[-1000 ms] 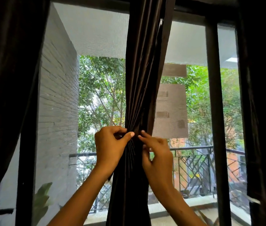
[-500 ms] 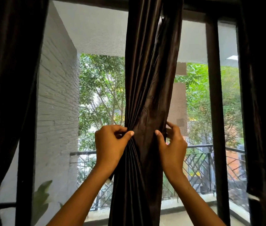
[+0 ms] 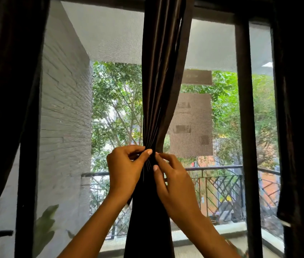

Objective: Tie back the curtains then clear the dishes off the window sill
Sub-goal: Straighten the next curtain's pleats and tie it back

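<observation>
A dark side curtain (image 3: 7,90) hangs at nine o'clock. At centre, the left hand (image 3: 127,172) has its grip pinched on the gathered middle curtain (image 3: 158,81), thumb at the folds. Just beside it at three o'clock, the right hand (image 3: 173,185) has its grip clamped on the same bunch.

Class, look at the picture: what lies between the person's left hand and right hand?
In the head view, the gathered dark middle curtain lies between the left hand and right hand.
</observation>
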